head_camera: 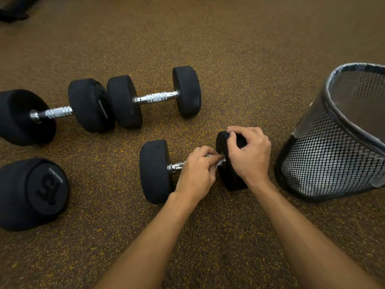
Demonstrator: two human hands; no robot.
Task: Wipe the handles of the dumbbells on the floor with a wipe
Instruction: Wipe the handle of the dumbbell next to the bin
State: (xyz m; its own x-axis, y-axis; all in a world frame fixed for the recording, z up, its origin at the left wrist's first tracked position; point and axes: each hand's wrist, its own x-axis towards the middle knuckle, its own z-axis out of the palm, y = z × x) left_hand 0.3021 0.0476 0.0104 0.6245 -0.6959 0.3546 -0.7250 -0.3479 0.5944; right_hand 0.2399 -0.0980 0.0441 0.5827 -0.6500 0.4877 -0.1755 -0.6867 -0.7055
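Brown rubber floor (229,49) with yellow flecks. Four black round-headed dumbbells lie on it. Far side: left dumbbell (58,112) and middle dumbbell (155,97) end to end, inner heads just beside each other (contact unclear). Near left: 15 dumbbell (33,192), end face toward camera. Near centre: near dumbbell (154,172), chrome handle running left-right. Right: black mesh bin (333,159) with clear liner, just beside near dumbbell. Far left: blurred dark object (12,13).

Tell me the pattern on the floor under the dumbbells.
Brown floor flecked all over with small yellow specks, clearest in the head view.
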